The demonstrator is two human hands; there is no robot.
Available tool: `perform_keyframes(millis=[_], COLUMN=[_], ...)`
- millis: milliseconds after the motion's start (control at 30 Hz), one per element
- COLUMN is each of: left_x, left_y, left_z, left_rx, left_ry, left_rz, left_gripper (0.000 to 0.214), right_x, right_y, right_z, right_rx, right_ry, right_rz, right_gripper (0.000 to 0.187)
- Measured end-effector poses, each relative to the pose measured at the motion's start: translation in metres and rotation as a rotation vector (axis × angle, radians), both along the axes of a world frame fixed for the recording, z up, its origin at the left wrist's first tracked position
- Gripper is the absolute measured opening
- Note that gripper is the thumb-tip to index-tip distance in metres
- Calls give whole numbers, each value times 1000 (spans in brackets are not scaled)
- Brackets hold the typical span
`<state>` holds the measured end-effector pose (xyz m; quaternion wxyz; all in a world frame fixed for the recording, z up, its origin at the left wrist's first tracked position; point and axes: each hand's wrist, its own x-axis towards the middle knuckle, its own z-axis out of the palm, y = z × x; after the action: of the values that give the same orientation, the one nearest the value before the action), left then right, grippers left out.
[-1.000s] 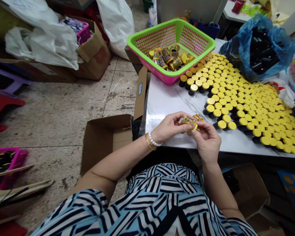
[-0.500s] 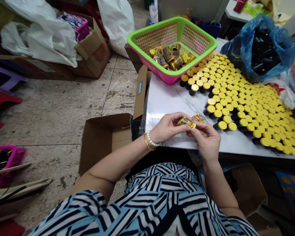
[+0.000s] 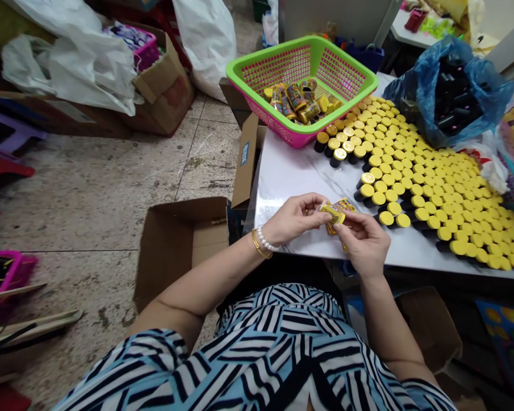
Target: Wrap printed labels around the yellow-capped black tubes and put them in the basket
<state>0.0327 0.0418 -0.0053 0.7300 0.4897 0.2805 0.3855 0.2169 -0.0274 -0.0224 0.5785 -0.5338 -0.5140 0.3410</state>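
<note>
Between both hands is a small yellow-capped container point(image 3: 333, 213) wrapped in a printed sleeve. My left hand point(image 3: 300, 217) pinches its left end between thumb and fingers. The thumb and fingers of my right hand point(image 3: 365, 242) close on its right end, by the cap. Some of the container is hidden by the fingers. Flat printed sleeves point(image 3: 346, 204) in yellow and pink lie on the table just beyond and under the hands. To the right stand many black containers with yellow caps point(image 3: 415, 189), packed close together.
A green and pink basket point(image 3: 302, 124) at the table's far left corner holds several sleeved containers point(image 3: 296, 97). A blue plastic bag point(image 3: 420, 108) of black containers stands at the back right. An open cardboard box point(image 3: 165, 251) is left of the white table point(image 3: 278, 182).
The held container has shifted slightly right and tilted, and my right hand has moved a little right and down. More of the flat printed sleeves shows beneath the hands.
</note>
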Motion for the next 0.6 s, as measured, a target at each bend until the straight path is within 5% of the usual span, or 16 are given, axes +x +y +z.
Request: perform_keyframes(millis=[167,333,600], left_x=[-2,-4,-3], left_y=[-1,0,2], left_z=[1,-4,-2], left_rx=[30,-126,-206], left_ry=[21,29,36], left_rz=[-98,-179,-221], left_gripper=[40,43,56], right_x=[2,18,0], right_y=[1,11,12], right_z=[3,15,13], right_rx=[-140,-20,113], right_ry=[144,-16,24], right_rz=[109,258,212], right_gripper=[33,44,18])
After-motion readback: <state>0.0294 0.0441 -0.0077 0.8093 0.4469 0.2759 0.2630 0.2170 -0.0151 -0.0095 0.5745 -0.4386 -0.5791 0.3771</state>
